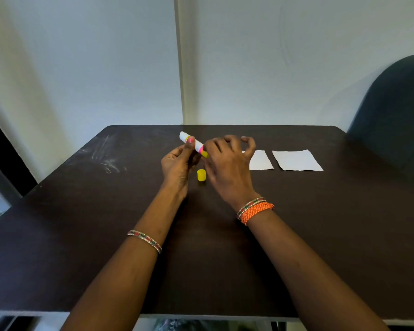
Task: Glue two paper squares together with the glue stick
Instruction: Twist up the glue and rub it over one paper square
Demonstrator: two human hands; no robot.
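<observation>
Head view: both hands (177,161) (227,161) grip the glue stick (194,144) above its cap (201,175).

Light is soft and even, brighter on the wall (249,56) than on the dark bench (225,271), which shows a faint sheen and pale scuffs at far left. Shadows under the hands (201,161) are weak. The wide lens bends the bench edges and wall corner. The fingertips (245,139) are slightly motion-blurred; the frame corners are soft and dim.
</observation>
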